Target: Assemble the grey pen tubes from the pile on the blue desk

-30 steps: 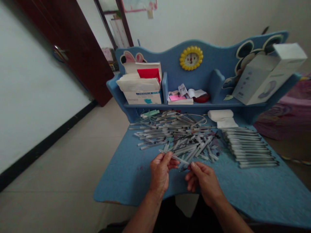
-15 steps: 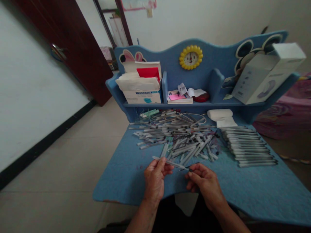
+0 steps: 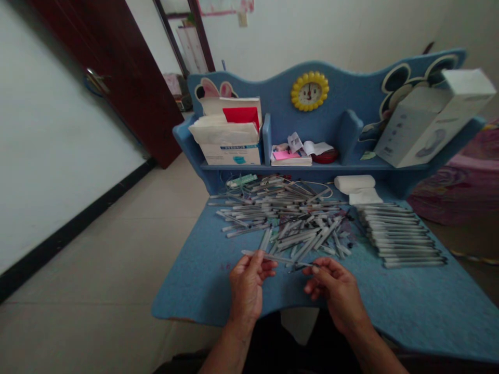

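Observation:
A slim translucent pen (image 3: 287,259) is held nearly level above the front of the desk. My left hand (image 3: 248,284) pinches its barrel between thumb and fingers, with the pale end poking out to the left. At the dark right end, my right hand (image 3: 338,291) is closed in a pinch; the fingers partly hide that tip. A thin dark piece (image 3: 299,268) shows just under the pen, its kind unclear. Beyond both hands spreads a loose pile of similar pens (image 3: 288,200). Off to the right, a neat row of pens (image 3: 405,236) lies side by side.
The blue desk (image 3: 187,275) has a raised shelf at the back. On it stand an opened mask box (image 3: 230,154), papers (image 3: 290,162) and a tilted white box (image 3: 413,124). A white paper roll (image 3: 354,183) lies behind the pen row.
My right hand has shifted slightly right and up along the pen's dark end. My left hand keeps its pinch. The whole view has moved a little.

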Available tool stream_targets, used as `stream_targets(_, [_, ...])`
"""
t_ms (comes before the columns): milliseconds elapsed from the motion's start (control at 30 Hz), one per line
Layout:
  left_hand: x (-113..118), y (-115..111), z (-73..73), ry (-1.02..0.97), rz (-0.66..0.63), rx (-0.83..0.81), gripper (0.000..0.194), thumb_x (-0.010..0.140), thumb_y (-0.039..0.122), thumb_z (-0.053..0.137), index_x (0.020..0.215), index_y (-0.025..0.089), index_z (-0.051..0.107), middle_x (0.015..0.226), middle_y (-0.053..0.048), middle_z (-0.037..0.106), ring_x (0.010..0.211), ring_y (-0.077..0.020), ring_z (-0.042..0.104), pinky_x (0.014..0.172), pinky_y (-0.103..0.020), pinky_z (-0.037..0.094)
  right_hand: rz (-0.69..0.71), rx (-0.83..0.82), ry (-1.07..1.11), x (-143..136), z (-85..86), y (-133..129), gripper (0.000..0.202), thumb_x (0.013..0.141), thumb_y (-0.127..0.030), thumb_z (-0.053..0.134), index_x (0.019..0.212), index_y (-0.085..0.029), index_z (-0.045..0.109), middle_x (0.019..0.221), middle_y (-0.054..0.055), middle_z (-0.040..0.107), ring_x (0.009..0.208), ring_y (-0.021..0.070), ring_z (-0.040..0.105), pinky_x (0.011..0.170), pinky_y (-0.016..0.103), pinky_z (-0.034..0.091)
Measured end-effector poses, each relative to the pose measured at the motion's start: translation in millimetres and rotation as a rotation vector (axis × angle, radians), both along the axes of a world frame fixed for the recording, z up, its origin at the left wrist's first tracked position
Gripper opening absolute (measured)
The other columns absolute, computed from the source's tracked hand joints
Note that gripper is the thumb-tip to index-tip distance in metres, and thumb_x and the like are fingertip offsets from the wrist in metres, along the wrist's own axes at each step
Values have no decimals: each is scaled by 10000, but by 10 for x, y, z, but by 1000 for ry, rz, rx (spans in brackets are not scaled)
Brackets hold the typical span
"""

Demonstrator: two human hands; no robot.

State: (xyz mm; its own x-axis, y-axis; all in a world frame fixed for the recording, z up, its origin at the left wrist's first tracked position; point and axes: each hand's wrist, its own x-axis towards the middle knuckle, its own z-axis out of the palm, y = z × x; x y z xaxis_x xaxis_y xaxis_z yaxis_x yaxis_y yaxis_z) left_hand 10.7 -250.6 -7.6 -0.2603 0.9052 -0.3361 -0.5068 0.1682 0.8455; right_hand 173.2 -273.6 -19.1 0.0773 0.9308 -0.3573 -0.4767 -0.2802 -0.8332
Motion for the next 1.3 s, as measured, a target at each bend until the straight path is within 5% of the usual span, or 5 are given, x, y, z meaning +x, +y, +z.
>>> stream_targets(733, [-300, 136, 33, -12, 173, 30, 215, 621, 204, 692, 780, 110, 580, 651, -32, 665, 553, -140, 634, 484, -209, 495, -80, 36, 70, 173, -15, 57, 289, 646, -294, 727, 809, -171, 523, 789, 62, 699, 484, 130, 613, 424, 220, 463])
stream_targets(933, [-508, 173, -1, 62, 284, 7, 233, 589, 241, 698, 759, 122, 591, 589, 13, 622, 443, -80, 543, 399, -162, 409, -100, 67, 70, 181, -21, 66, 297, 635, -282, 745, 818, -173, 537, 821, 60, 703, 514, 135, 632, 444, 216, 481])
stream_targets(1167, [-329, 94, 17, -3, -88, -181, 238, 560, 266, 711, 711, 113, 609, 514, 21, 571, 358, -45, 435, 348, -152, 321, -52, 87, 71, 103, -6, 43, 277, 658, -284, 732, 820, -173, 538, 832, 60, 703, 527, 130, 636, 464, 216, 486])
stream_targets(1300, [-115, 94, -4, -73, -181, -200, 246, 573, 244, 710, 771, 128, 621, 524, 35, 557, 375, -41, 446, 355, -144, 323, -8, 88, 78, 24, 22, 20, 270, 663, -282, 727, 812, -171, 530, 837, 62, 703, 514, 124, 627, 461, 218, 481])
